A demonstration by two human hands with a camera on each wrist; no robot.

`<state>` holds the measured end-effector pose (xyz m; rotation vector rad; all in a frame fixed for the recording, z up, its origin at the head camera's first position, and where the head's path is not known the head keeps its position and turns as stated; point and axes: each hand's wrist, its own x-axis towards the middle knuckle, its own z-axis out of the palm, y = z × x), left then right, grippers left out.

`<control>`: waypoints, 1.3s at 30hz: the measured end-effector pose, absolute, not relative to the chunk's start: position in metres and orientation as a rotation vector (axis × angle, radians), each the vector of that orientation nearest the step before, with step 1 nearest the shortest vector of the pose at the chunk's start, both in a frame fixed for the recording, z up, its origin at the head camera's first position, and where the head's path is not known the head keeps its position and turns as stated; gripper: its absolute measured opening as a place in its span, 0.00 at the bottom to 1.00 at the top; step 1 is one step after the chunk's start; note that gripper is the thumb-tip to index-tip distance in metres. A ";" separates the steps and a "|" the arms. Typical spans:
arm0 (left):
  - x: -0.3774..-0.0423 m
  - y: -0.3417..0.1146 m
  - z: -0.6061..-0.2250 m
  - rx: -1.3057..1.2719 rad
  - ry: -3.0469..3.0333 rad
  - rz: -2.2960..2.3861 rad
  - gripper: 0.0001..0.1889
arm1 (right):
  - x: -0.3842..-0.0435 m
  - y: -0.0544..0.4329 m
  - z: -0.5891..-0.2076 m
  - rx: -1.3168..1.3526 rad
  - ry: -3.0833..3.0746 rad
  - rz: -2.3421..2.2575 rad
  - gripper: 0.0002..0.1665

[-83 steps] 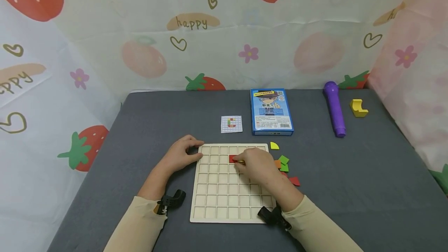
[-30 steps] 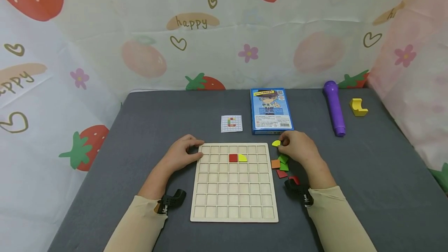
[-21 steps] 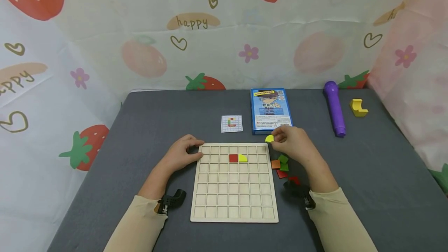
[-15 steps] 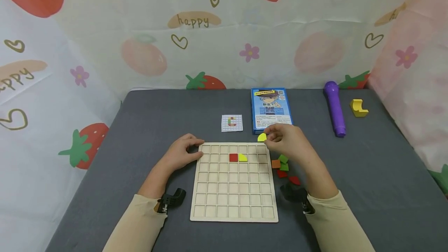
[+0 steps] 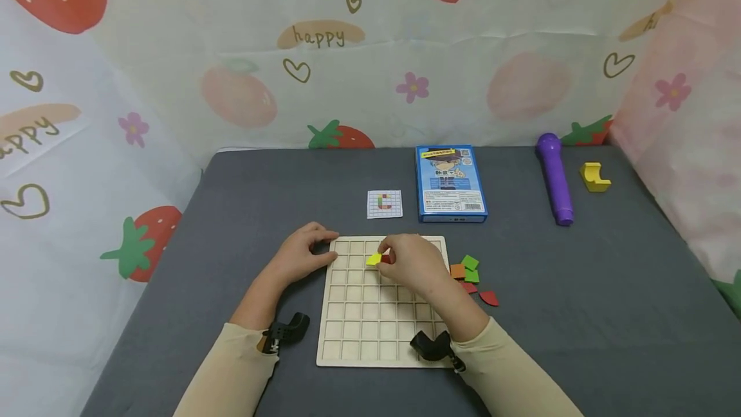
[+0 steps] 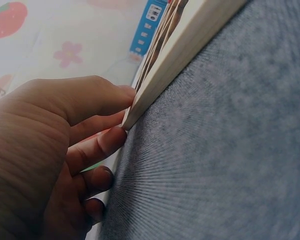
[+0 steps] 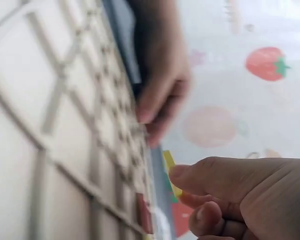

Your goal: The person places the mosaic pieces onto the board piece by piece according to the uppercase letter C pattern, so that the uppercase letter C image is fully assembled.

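My right hand (image 5: 419,266) pinches a yellow tile (image 5: 373,259) with a rounded edge between thumb and fingertips, over the upper part of the wooden grid board (image 5: 368,328). In the right wrist view the yellow tile (image 7: 168,164) stands out past the thumb tip, above the board's surface. A red square tile (image 5: 386,259) sits in a cell beside it, partly covered by my fingers; the other yellow tile in the board is hidden from the head by my hand. My left hand (image 5: 298,257) holds the board's far left corner, thumb and fingertips on its edge (image 6: 162,77).
Right of the board lie green tiles (image 5: 471,262), an orange tile (image 5: 457,271) and red tiles (image 5: 489,298). Beyond it are a small pattern card (image 5: 384,204), a blue box (image 5: 451,185), a purple microphone-shaped thing (image 5: 554,179) and a yellow curved block (image 5: 594,177).
The first yellow tile was left in the board beside the red one. My right hand then took the second yellow tile from the right and carried it left over the board. The left hand stayed.
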<state>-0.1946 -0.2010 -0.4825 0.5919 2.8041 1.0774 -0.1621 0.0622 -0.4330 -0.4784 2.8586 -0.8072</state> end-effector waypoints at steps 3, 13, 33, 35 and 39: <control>-0.196 -0.201 -0.484 0.588 2.808 1.085 0.21 | -0.164 0.057 -0.445 -0.497 2.861 -0.759 0.12; -0.196 -0.201 -0.485 0.575 2.807 1.097 0.21 | -0.161 0.050 -0.458 -0.520 2.935 -0.707 0.11; -0.195 -0.201 -0.483 0.584 2.794 1.109 0.22 | -0.161 0.102 -0.419 -0.456 2.867 -0.788 0.22; -0.195 -0.201 -0.483 0.583 2.796 1.107 0.22 | -0.163 0.117 -0.414 -0.408 2.825 -0.827 0.21; -0.195 -0.201 -0.483 0.576 2.802 1.102 0.22 | -0.170 0.145 -0.410 -0.283 2.734 -0.851 0.19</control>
